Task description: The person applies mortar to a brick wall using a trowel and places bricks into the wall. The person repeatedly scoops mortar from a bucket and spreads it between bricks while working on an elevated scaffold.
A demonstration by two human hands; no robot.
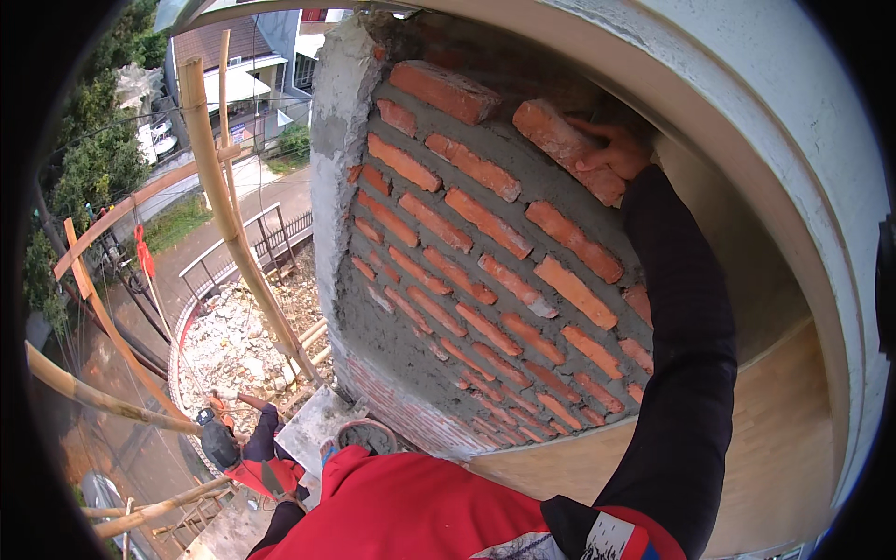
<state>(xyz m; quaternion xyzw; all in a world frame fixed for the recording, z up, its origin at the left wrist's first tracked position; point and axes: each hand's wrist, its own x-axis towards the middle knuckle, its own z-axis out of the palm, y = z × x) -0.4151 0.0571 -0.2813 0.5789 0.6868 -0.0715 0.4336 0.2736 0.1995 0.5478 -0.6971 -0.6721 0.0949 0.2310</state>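
Note:
My right hand (618, 151) is up at the top course of a brick wall, its fingers over the end of a red brick (560, 140). That brick rests tilted on the grey mortar (523, 173), and another brick (444, 91) sits to its left in the same course. Low at the left, my left hand (287, 497) is closed round what looks like a trowel (271, 478), its pointed grey blade upward. The handle is hidden in the fingers. Near my red-clad body stands a round bucket of grey mortar (367, 435).
A concrete column (338, 168) borders the wall on the left, and a curved concrete edge (747, 103) arches overhead. Bamboo scaffold poles (224, 205) stand at the left. Below them, a co-worker in a dark cap (221, 443) is beside rubble (245, 341), above a street.

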